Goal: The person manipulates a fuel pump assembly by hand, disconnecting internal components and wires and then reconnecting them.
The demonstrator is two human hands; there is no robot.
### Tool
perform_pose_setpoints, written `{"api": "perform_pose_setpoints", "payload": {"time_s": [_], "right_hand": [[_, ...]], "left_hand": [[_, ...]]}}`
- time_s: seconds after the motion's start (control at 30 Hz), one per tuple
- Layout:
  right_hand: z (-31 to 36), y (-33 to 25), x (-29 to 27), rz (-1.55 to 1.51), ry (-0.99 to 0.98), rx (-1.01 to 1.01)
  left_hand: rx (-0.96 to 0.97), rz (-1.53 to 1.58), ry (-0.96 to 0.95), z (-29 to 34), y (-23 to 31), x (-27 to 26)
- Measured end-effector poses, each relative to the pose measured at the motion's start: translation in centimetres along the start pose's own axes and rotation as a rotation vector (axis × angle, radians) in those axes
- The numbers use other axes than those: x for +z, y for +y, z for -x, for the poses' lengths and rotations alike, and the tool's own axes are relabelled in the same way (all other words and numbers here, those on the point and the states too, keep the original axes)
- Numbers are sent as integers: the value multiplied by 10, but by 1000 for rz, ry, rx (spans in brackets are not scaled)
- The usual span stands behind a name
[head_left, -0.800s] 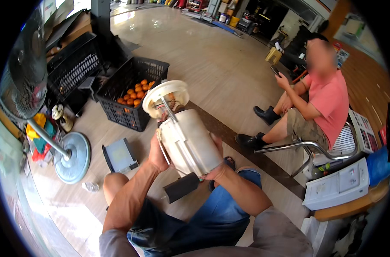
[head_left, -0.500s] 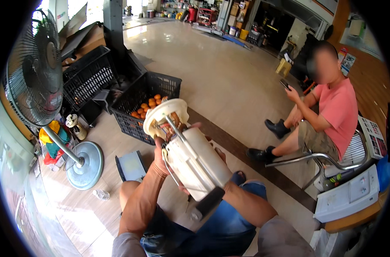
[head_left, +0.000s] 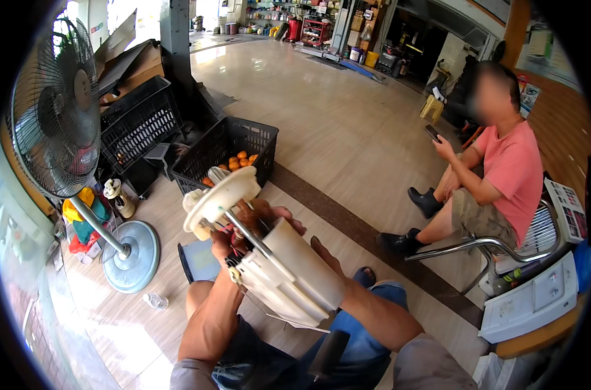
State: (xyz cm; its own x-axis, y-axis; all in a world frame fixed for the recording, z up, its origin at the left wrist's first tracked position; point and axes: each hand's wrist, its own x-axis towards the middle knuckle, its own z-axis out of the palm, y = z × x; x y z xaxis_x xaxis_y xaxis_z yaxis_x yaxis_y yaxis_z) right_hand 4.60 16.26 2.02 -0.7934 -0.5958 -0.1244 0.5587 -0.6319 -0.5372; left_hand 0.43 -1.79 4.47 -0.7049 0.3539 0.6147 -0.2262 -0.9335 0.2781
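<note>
Above my lap I hold a fuel pump module [head_left: 285, 266], tilted with its round cream flange [head_left: 220, 198] toward the far left. My left hand [head_left: 227, 257] grips it near the gap below the flange, where metal rods, a corrugated hose and wires show. My right hand [head_left: 329, 260] is closed round the right side of the whitish canister; its fingers are partly hidden behind it. A dark cylindrical float [head_left: 331, 354] hangs at the lower end, beside a thin wire arm, over my jeans.
Beyond the module stands a black crate [head_left: 259, 140] of orange fruit. A pedestal fan [head_left: 129, 257], a second pump module [head_left: 118, 198], a plastic bottle [head_left: 155, 300] and a grey flat tray [head_left: 201, 260] are on the left. At right a seated person [head_left: 510, 162] holds a phone.
The module has come lower and its flange has swung left, opening a wider view of the hose and wires. The float hangs lower. My hands have kept hold.
</note>
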Motion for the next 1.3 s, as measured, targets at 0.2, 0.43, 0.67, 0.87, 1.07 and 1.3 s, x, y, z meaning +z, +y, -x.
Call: {"api": "perform_pose_setpoints", "payload": {"time_s": [0.2, 0.43, 0.67, 0.87, 1.07, 1.3], "right_hand": [[3, -21, -4, 85, -61, 206], [8, -21, 29, 452, 50, -79], [5, -22, 14, 537, 22, 17], [12, -25, 7, 478, 54, 14], [9, -19, 18, 519, 95, 4], [3, -18, 27, 363, 248, -8]], "left_hand": [[217, -234, 491, 18, 25, -1], [368, -182, 683, 2, 19, 6], [351, -217, 599, 3, 20, 16], [353, -218, 626, -2, 14, 16], [241, -240, 703, 2, 18, 4], [271, -263, 809, -4, 15, 17]]}}
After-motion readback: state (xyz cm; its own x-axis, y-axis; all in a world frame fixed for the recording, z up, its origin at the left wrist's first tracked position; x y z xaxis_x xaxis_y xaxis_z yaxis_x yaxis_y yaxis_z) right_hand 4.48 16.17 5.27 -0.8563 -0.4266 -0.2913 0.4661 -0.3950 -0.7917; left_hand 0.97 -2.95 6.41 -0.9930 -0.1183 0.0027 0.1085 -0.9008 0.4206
